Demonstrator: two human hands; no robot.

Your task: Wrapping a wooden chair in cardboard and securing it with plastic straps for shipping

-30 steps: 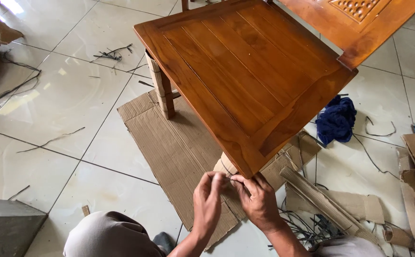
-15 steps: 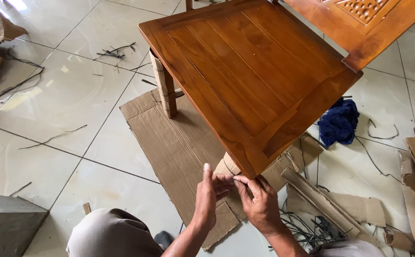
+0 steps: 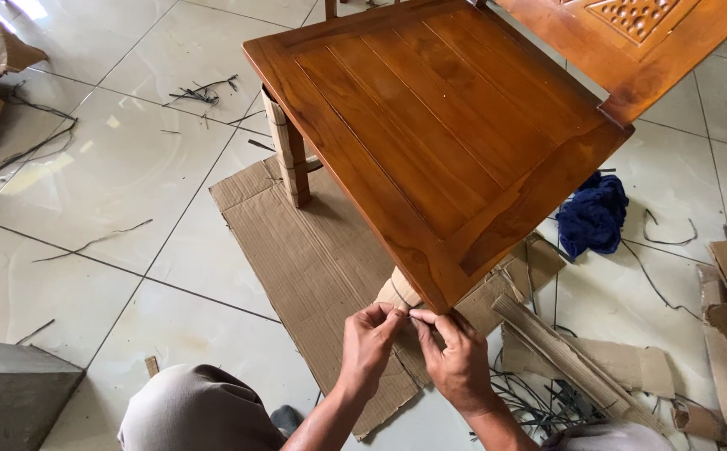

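**Cardboard-wrapped chair leg held at the near corner**

Grey trouser fabric over the person's left knee fills the bottom edge of the view. Just beyond it, the left hand and the right hand meet fingertip to fingertip directly below the nearest corner of the seat. Both hands are pinched closed: thumb and forefinger of each press together on something thin at the contact point; its nature cannot be determined. The contact point lies against the cardboard-wrapped front leg of the chair, just under the seat corner.

The leg stands on a flat sheet of brown corrugated cardboard laid on the glossy white floor tiles. Right of the hands lie loose brown cardboard offcuts and a tangle of dark thin strapping pieces.

Above the hands, the glossy reddish-brown slatted wooden chair seat spans the centre of the view, one corner pointing toward the person. A second cardboard-wrapped leg stands at the left corner. A crumpled dark blue cloth lies on the tiles, right of the seat. The carved wooden chair back sits at the far top right.
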